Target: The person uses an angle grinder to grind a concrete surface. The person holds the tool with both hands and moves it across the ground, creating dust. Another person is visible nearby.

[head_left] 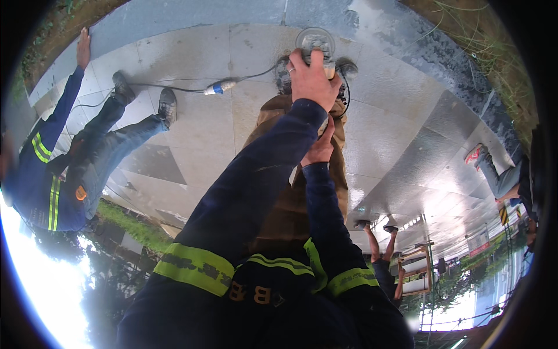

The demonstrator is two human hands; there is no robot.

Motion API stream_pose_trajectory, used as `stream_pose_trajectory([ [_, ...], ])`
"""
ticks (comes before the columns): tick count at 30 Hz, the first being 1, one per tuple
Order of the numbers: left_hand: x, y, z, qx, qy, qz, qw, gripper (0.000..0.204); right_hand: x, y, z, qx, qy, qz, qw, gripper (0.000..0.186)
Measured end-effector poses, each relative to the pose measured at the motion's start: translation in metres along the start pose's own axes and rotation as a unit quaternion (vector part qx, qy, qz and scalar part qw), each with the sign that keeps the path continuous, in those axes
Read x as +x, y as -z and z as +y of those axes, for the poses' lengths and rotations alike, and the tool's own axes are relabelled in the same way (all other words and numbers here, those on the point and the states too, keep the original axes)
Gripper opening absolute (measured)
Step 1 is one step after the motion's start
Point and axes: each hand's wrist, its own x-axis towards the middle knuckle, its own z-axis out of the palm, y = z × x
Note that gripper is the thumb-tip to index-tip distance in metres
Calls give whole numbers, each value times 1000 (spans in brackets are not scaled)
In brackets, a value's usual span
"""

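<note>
My left hand [311,81], a ring on one finger, grips the top of a dusty power grinder [319,43] with a round guard at its front, held over the pavement between my shoes. My right hand [318,145] is closed just below it, nearer my body, around a part I cannot make out, largely covered by my left hand and sleeve. A black cable [258,74] runs leftward to a blue-and-white connector [221,87]. My brown trouser legs [261,122] lie beneath my arms.
A grey stone kerb [395,38] borders the tiled pavement [203,145], with soil and plants beyond. A co-worker [55,192] at left reaches toward the kerb. Another person's leg [494,174] is at right. A third person [383,267] is beside a wooden frame [429,267] at lower right.
</note>
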Motion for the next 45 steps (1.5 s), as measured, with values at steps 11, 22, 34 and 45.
stream_pose_trajectory([
  [11, 4, 5, -8, -1, -5, 30, 1000, 60, -1, -8, -1, 23, 55, 3, 998, 86],
  [22, 6, 9, -10, 4, 0, 29, 1000, 61, -2, -9, -3, 31, 57, -7, 998, 90],
  [34, 8, 14, -11, 15, -6, 50, 999, 60, -2, -11, -4, 8, 37, -33, 999, 87],
  [45, -25, -20, 60, -48, -78, -41, 995, 62, 4, 28, 55, 116, -13, 74, 990, 92],
])
